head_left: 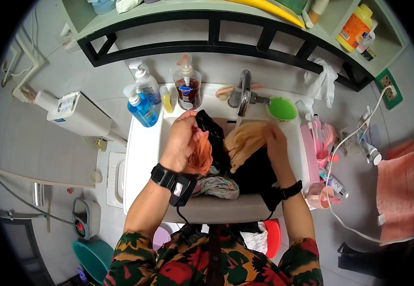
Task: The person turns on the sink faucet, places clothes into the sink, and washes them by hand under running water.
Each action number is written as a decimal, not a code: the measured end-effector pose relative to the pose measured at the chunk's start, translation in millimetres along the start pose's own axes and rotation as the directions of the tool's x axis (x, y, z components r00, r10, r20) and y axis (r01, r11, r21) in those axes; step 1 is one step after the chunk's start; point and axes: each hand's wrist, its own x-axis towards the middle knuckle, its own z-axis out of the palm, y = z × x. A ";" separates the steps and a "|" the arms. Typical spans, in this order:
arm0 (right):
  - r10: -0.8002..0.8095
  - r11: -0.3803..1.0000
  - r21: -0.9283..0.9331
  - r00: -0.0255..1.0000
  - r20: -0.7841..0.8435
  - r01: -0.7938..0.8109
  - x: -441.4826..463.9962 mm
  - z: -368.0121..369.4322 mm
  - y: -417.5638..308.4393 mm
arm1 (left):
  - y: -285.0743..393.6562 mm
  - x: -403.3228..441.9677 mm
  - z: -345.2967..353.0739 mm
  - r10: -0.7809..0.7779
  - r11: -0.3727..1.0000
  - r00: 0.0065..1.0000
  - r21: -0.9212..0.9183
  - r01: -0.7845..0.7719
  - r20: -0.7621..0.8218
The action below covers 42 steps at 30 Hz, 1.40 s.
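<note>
Evidently, the tan cloth (245,140) hangs over the sink (168,212) near the tap (241,95), gripped by the right hand (276,143). Fingers closed, the left hand (183,136) holds the orange cloth (199,155) beside black fabric (211,133).

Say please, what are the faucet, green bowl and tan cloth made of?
The faucet: metal, likely chromed, from its bright highlights. The green bowl: probably smooth plastic, from its even, vivid colour. The tan cloth: thin, matte fabric, perhaps synthetic, as it gathers in soft folds.
</note>
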 end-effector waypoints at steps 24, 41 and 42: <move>0.409 0.477 -0.791 0.699 0.586 0.384 5.3 63.4 128.2 | -118.3 55.9 -45.6 -0.323 -0.537 0.893 0.716 -0.446 0.314; -0.082 0.817 -0.503 0.920 0.384 0.283 -8.4 17.6 9.9 | -48.2 -12.3 -46.2 0.043 0.323 0.971 0.916 -0.238 0.237; -0.201 0.836 -0.404 0.893 0.403 0.371 -8.5 18.0 0.3 | -40.4 -16.0 -37.6 0.046 0.321 0.970 0.917 -0.239 0.237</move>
